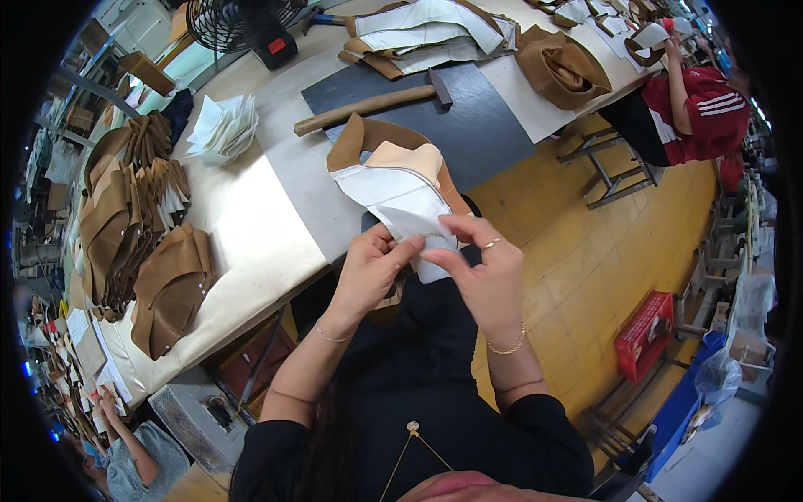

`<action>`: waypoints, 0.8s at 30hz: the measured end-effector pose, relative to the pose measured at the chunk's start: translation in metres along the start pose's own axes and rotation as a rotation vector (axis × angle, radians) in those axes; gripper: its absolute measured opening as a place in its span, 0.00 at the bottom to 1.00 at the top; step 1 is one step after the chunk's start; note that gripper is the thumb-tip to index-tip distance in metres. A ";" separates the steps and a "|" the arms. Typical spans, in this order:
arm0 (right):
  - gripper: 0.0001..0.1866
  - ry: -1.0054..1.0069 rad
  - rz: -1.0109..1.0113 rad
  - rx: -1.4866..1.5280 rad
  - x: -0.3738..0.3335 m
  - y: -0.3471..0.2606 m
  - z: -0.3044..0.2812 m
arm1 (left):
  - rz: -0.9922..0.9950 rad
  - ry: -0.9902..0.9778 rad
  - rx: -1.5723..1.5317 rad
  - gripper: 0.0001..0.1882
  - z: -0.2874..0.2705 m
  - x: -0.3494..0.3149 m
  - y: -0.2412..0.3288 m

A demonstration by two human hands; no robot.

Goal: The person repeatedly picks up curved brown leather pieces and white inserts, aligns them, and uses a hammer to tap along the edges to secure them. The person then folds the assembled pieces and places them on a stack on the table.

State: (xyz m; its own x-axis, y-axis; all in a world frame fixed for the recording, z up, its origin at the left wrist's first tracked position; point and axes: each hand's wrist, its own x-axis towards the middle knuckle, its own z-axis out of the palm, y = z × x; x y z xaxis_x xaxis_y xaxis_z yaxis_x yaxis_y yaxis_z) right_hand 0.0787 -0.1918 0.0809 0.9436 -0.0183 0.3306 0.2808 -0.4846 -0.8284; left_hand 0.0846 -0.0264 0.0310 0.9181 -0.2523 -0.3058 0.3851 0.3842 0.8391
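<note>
A brown leather piece point(357, 142) with a white backing point(389, 186) and a beige lining point(410, 156) reaches from the edge of the worktable into my hands. At its near end my left hand point(368, 272) pinches the white material between thumb and fingers. Opposite it, my right hand point(488, 272) grips a thin white flap point(407, 222) of the same piece, thumb and forefinger closed on it. Just beyond lies a hammer point(360, 107) with a wooden handle, partly on a dark grey board point(493, 125).
Stacked brown leather pieces point(125, 226) and white pieces point(223, 127) lie on the table's left. More leather pieces point(427, 38), a rolled brown piece point(562, 67) and a black fan point(238, 21) stand farther back. Co-workers sit at the right point(703, 109) and lower left point(150, 452).
</note>
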 end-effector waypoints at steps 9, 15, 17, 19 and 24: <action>0.16 -0.277 0.290 0.193 0.023 0.044 -0.008 | 0.022 -0.038 -0.136 0.13 -0.011 -0.011 0.008; 0.14 -0.231 0.376 0.506 0.015 0.047 0.004 | 0.056 0.105 0.106 0.11 -0.015 -0.012 0.006; 0.15 -0.178 0.329 0.503 0.012 0.048 0.009 | 0.094 0.168 0.239 0.12 -0.014 -0.011 0.002; 0.15 -0.128 0.263 0.498 0.012 0.048 0.014 | 0.144 0.209 0.332 0.13 -0.012 -0.011 -0.001; 0.15 -0.208 0.367 0.524 0.014 0.050 0.008 | -0.071 -0.055 0.032 0.18 -0.021 0.000 0.015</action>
State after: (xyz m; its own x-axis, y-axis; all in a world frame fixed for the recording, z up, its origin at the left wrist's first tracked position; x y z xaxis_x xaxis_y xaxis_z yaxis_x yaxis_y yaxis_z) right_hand 0.1076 -0.2095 0.0405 0.9935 0.0933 -0.0652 -0.0665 0.0099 -0.9977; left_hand 0.0923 -0.0021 0.0345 0.8817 -0.3265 -0.3405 0.4448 0.3353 0.8305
